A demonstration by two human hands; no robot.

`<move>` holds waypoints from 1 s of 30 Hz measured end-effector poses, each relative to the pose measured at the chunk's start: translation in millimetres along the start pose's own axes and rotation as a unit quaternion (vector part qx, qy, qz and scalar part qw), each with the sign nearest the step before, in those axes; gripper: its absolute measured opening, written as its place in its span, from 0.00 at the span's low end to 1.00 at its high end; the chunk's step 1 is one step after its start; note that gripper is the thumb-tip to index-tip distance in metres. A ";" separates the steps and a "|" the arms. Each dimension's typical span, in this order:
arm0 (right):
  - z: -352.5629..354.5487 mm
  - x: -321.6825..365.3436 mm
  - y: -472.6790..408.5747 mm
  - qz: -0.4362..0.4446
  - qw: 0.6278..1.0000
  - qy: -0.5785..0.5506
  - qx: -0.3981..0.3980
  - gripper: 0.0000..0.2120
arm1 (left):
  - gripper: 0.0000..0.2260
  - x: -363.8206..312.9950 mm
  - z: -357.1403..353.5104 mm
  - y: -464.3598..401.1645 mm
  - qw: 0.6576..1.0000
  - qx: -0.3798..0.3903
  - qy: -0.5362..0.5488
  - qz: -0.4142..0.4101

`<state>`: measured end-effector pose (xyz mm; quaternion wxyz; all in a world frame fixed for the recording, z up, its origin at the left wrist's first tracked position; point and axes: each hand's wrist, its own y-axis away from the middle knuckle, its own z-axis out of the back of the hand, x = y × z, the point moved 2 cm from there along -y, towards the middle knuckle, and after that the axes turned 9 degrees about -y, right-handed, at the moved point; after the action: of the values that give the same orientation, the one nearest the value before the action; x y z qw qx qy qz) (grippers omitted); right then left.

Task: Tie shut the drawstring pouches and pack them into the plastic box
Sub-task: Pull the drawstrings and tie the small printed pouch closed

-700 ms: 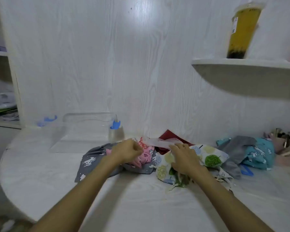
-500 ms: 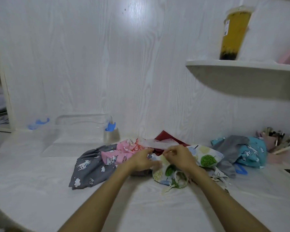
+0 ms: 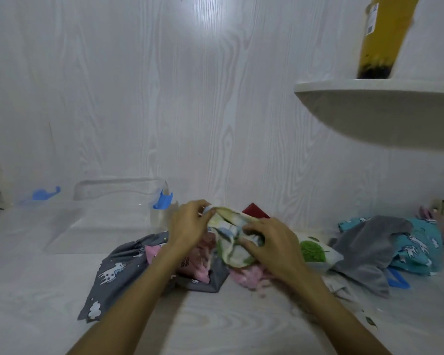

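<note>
Both hands lift one leaf-print pouch (image 3: 231,242) above the heap: the left hand (image 3: 189,226) pinches its top edge, the right hand (image 3: 272,244) clutches its side. The clear plastic box (image 3: 100,216) stands open at ten o'clock against the wall, with bare table (image 3: 36,290) in front of it. The shelf (image 3: 379,111) overhangs at two o'clock. In the heap I count one grey pouch (image 3: 113,272), one pink (image 3: 198,262) and one teal (image 3: 418,247) at three o'clock.

- One view only, head-worn wide-angle, faces forward and slightly down at the table (image 3: 215,326) against a wall (image 3: 190,98).
- Close range: forearms enter from bottom edge, hands at frame centre.
- Shelf (image 3: 379,90) upper right; edges bowed.
</note>
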<state>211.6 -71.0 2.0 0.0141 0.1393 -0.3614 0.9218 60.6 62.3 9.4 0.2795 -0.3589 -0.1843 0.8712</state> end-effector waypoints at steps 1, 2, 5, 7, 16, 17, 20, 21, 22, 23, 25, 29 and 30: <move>-4.2 -1.3 0.9 0.014 1.000 -0.001 0.016 0.22 | 0.09 2.2 6.8 -2.8 0.999 -0.027 -0.028 0.005; -8.7 -2.5 4.8 0.018 0.999 0.004 0.047 0.30 | 0.11 5.1 9.6 -3.5 0.997 -0.037 -0.062 0.005; -12.9 -18.3 23.4 -0.022 0.984 0.053 0.169 0.48 | 0.23 11.0 5.6 4.2 0.990 0.034 -0.130 -0.035; -13.4 -35.4 37.9 -0.025 0.977 0.080 0.198 0.48 | 0.29 12.4 -2.7 10.2 0.975 0.106 -0.164 -0.105; 32.6 -83.9 -12.8 0.061 0.994 0.082 0.029 0.18 | 0.18 11.4 -18.5 -19.8 0.990 0.128 0.055 0.026; 37.0 -87.5 -27.2 0.062 0.995 0.078 0.016 0.12 | 0.17 6.7 -13.0 -24.5 0.991 0.111 0.063 0.034; 38.6 -97.6 -63.3 0.026 0.991 0.122 -0.054 0.05 | 0.12 -2.2 1.2 -35.8 0.987 0.076 0.121 0.073; 33.5 -101.0 -71.8 0.006 0.984 0.161 -0.077 0.07 | 0.12 -4.1 2.9 -35.6 0.981 0.081 0.150 0.089; 25.3 -103.2 -78.2 -0.020 0.978 0.198 -0.064 0.11 | 0.11 -5.4 1.8 -33.4 0.974 0.098 0.174 0.106; 14.2 -106.1 -81.8 -0.065 0.975 0.214 0.002 0.17 | 0.10 -7.1 -1.1 -28.8 0.965 0.125 0.194 0.127; -11.0 -113.7 -77.5 -0.158 0.944 0.200 0.208 0.29 | 0.09 -8.7 -13.7 -14.2 0.935 0.193 0.223 0.196; -9.5 -91.7 -48.2 -0.197 0.959 0.035 0.199 0.32 | 0.12 -1.9 -32.0 4.9 0.849 0.246 0.361 0.296; -0.7 -76.4 -37.5 -0.199 0.973 -0.037 0.108 0.26 | 0.12 -2.4 -33.4 8.3 0.828 0.250 0.405 0.296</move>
<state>289.6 -37.1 5.9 0.1684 0.2430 -0.2254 0.9283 83.4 58.4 -16.2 0.1378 -0.6346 0.2849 0.7051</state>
